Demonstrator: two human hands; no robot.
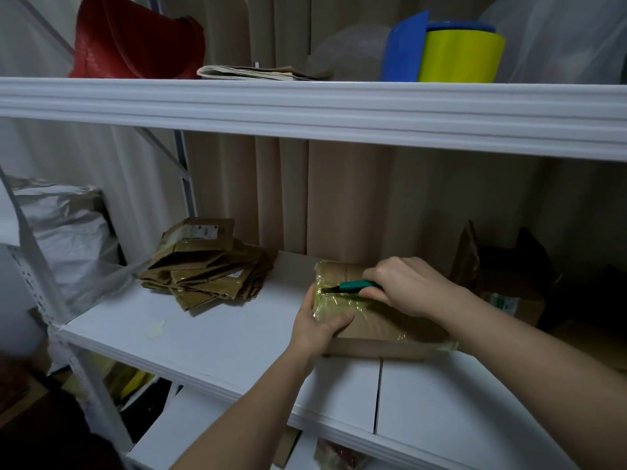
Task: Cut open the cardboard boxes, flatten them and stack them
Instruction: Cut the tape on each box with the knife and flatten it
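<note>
A taped cardboard box lies flat on the white middle shelf, right of centre, with yellowish clear tape wrapped over its left end and along its front edge. The left hand grips the box's near left corner, thumb curled over the top face and the other fingers wrapped down the left side. The right hand is clamped round a green-handled utility knife, fingers curled tight on the handle; the blade tip points left and touches the taped top near the left end.

To the left on the same shelf, well apart from the box, sits a stack of flattened cardboard, the pieces fanned unevenly, the top one bearing a white label. A small scrap of pale tape lies on the shelf in front of the stack.

At the right, behind the right forearm, an opened cardboard box stands with its flaps up (its inside is too dark to tell what it holds). At the far left a grey plastic mailer bag bulges, closed, so its contents do not show.

On the upper shelf stand a red bag, a folded stack of paper, and a yellow-green roll with a blue cap, just beside an upright blue sheet. Clear plastic bags sit at the right, contents blurred. Beige curtains hang behind the shelves.
</note>
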